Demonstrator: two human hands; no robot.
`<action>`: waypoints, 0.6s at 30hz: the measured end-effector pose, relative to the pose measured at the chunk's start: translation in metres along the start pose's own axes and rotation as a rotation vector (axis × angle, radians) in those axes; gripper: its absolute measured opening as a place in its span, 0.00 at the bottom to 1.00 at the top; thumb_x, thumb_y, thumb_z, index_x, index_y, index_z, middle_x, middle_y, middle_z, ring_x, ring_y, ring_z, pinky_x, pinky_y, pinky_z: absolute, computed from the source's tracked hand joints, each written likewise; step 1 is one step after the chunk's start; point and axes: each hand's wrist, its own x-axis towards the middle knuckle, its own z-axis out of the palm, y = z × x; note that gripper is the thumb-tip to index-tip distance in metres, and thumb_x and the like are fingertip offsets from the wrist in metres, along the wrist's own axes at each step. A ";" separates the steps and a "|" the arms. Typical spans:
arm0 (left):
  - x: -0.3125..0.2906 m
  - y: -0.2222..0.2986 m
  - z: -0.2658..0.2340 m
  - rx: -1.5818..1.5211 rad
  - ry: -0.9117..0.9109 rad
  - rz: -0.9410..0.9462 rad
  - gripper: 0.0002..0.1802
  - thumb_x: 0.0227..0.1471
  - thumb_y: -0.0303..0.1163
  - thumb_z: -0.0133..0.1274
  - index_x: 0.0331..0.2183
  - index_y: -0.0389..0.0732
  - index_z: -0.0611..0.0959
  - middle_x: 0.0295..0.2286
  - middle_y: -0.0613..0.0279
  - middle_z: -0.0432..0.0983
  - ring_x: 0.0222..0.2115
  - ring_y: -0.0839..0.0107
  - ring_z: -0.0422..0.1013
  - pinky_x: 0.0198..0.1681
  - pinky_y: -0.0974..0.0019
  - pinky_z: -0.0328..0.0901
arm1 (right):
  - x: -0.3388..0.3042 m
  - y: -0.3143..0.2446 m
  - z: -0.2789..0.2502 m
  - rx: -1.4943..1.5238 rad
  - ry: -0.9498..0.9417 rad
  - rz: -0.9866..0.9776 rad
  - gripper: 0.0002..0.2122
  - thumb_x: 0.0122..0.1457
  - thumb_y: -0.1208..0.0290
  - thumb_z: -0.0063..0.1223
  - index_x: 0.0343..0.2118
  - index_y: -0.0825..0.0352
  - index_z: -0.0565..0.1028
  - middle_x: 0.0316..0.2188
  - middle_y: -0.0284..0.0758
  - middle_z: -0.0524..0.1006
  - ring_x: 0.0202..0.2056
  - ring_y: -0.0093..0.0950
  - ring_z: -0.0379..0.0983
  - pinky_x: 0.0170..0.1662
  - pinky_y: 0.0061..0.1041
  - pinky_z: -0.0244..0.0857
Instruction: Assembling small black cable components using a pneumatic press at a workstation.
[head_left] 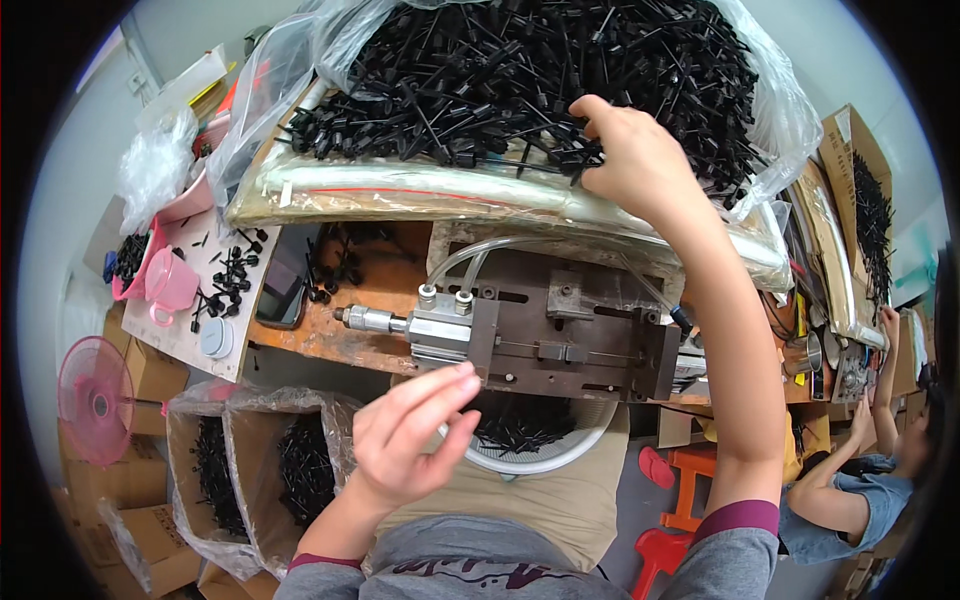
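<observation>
My right hand (640, 160) is at the front edge of a big heap of black plastic parts with thin stems (480, 70). Its thumb and forefinger are spread apart at the heap, and I see nothing held between them. Closer to me, my left hand (410, 435) hovers just in front of a metal clamping fixture (570, 325), fingers stretched out and holding nothing. An air cylinder (440, 335) with two clear hoses (475, 250) sits at the fixture's left end. Below it, a white basket (545, 462) on my lap holds more black parts.
The heap lies in a plastic-lined box (400, 190) behind the fixture. At left are a phone (283, 290), a pink cup (172, 282), loose black parts (232, 280) and a pink fan (95, 400). Lined cartons (235, 470) stand below. Another person (850, 490) works at right, beyond a red stool (660, 555).
</observation>
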 end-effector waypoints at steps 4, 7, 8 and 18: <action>-0.005 0.004 0.003 -0.042 -0.057 0.004 0.23 0.40 0.19 0.64 0.43 0.35 0.81 0.39 0.52 0.80 0.31 0.66 0.79 0.30 0.71 0.73 | 0.015 0.008 0.001 0.142 -0.152 0.082 0.24 0.41 0.77 0.60 0.47 0.67 0.74 0.38 0.44 0.78 0.41 0.38 0.76 0.45 0.33 0.70; -0.009 0.002 0.002 -0.055 -0.101 0.026 0.21 0.41 0.17 0.62 0.42 0.34 0.80 0.39 0.49 0.79 0.27 0.69 0.78 0.28 0.72 0.72 | 0.009 0.012 -0.009 0.193 -0.157 0.094 0.20 0.41 0.78 0.61 0.42 0.70 0.78 0.37 0.46 0.79 0.41 0.39 0.77 0.47 0.32 0.71; -0.009 0.002 0.002 -0.069 -0.121 0.041 0.21 0.42 0.17 0.61 0.42 0.33 0.79 0.38 0.48 0.79 0.25 0.71 0.77 0.27 0.73 0.72 | 0.005 0.016 -0.015 0.202 -0.171 0.115 0.18 0.42 0.78 0.60 0.40 0.72 0.79 0.38 0.47 0.80 0.42 0.40 0.78 0.49 0.32 0.71; -0.006 0.008 0.010 -0.158 -0.182 -0.005 0.20 0.45 0.23 0.61 0.43 0.33 0.79 0.38 0.48 0.80 0.21 0.72 0.77 0.30 0.72 0.71 | -0.007 0.054 -0.032 0.246 -0.143 0.222 0.19 0.43 0.58 0.68 0.29 0.73 0.80 0.23 0.38 0.79 0.27 0.28 0.74 0.36 0.25 0.68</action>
